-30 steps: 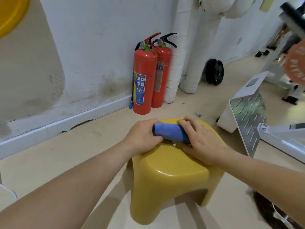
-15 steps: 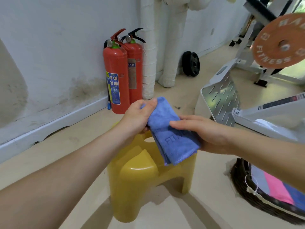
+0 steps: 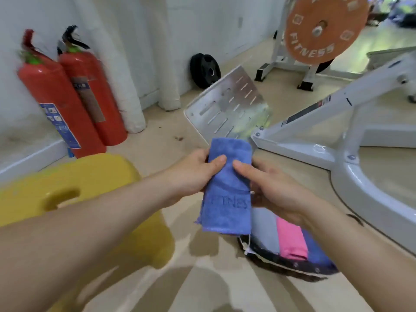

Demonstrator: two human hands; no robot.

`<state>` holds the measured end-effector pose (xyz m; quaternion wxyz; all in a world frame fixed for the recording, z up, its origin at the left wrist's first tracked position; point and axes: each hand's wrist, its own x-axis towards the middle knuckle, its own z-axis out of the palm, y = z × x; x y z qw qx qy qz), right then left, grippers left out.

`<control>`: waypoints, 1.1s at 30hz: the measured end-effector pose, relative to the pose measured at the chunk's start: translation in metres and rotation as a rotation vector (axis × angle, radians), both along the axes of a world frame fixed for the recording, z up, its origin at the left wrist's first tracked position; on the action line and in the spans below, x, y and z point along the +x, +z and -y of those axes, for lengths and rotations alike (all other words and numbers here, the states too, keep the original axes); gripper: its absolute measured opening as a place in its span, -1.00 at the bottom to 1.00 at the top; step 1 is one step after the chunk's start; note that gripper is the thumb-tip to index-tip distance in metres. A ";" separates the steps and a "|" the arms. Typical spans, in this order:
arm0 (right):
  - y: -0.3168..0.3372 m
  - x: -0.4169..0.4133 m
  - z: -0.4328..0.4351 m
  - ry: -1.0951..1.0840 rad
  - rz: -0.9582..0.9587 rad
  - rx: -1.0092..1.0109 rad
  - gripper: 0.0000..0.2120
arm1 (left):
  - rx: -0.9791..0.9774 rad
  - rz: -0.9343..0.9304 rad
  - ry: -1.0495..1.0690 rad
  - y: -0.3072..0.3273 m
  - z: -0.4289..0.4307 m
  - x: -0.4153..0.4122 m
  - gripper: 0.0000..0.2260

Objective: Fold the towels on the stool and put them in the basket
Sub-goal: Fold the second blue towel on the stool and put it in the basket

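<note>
Two red extinguishers [image 3: 67,95] stand against the white wall [image 3: 202,23].

I am reading FITNESS in pale letters on the orange weight plate [image 3: 337,21]. The blue towel [image 3: 227,210] I am holding is showing embossed letters, probably FITNESS too. The sticker on the nearer fire extinguisher [image 3: 56,97] is looking too blurred to read.

Two hands [image 3: 191,174] [image 3: 278,192], one held towel [image 3: 227,199], three towels [image 3: 290,239] in one basket [image 3: 292,265], one stool [image 3: 67,176], two fire extinguishers [image 3: 58,97] [image 3: 96,97]
</note>
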<state>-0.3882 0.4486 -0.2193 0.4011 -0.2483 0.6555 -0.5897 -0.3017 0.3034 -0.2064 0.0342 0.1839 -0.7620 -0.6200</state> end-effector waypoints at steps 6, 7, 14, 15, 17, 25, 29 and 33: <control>-0.074 -0.093 -0.097 -0.403 -0.054 0.182 -0.75 | -0.112 0.086 0.054 -0.090 -0.096 -0.089 -0.70; -0.087 -0.105 -0.111 -0.453 -0.099 0.270 -0.79 | -0.212 0.129 0.037 -0.109 -0.106 -0.095 -0.67; -0.158 -0.128 -0.143 -0.398 -0.259 0.702 -0.70 | -0.794 0.345 -0.470 -0.209 -0.144 -0.102 -0.55; -0.164 -0.129 -0.142 -0.426 -0.235 0.687 -0.67 | -0.832 0.369 -0.504 -0.213 -0.147 -0.102 -0.56; -0.174 -0.131 -0.136 -0.473 -0.148 0.597 -0.65 | -0.885 0.340 -0.514 -0.218 -0.150 -0.103 -0.63; -0.202 -0.114 -0.079 -0.468 -0.007 0.426 -0.63 | 0.338 0.368 0.215 -0.204 -0.127 -0.113 -0.43; -0.215 -0.104 -0.072 -0.506 -0.171 0.548 -0.65 | -0.080 0.402 0.081 -0.212 -0.137 -0.110 -0.34; -0.219 -0.100 -0.075 -0.421 -0.531 0.640 -0.51 | -0.358 0.392 -0.002 -0.213 -0.147 -0.114 -0.42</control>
